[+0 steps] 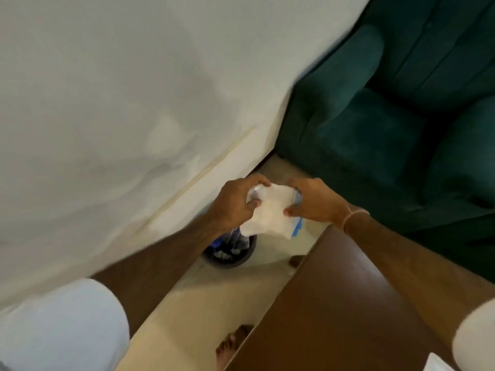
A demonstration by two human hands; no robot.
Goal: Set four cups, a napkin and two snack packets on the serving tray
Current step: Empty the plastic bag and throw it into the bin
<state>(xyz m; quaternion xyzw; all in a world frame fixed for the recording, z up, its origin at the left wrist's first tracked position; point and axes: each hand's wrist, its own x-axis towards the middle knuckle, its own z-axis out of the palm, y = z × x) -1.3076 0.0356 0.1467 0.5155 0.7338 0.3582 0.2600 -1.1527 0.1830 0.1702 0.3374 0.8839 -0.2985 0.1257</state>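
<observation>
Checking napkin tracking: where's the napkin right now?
In the head view, just right of centre, the white napkin is held in the air between the left hand and right hand, above the dark bin on the floor, beyond the brown table.

A plain white wall (112, 108) filled the left side, meeting a pale tiled floor (203, 303) along a cream skirting line. Right of the wall stood a dark green upholstered sofa (388, 108). Below the sofa, a brown wooden desk (334, 303) angled in. A small dark bin (227, 254) sat against the wall's base.
</observation>
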